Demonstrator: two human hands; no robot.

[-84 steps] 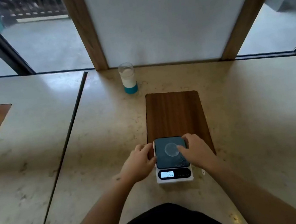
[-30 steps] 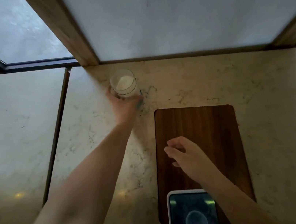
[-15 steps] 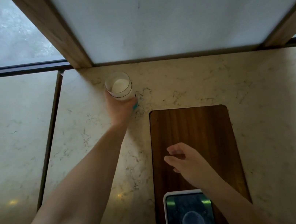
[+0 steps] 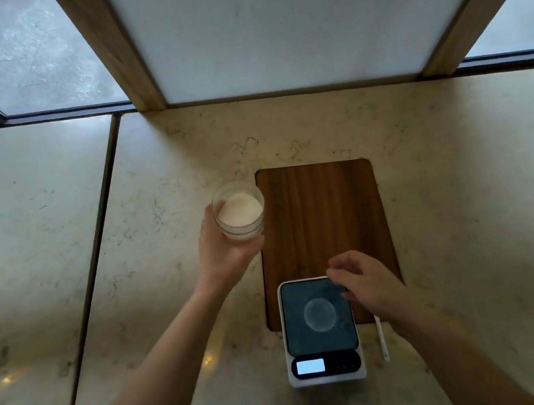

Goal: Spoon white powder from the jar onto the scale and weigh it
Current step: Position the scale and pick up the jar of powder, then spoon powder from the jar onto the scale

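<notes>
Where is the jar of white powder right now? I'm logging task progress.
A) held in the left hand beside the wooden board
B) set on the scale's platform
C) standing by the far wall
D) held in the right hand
A: the left hand grips the jar just left of the wooden board, while the scale platform holds no jar.
</notes>
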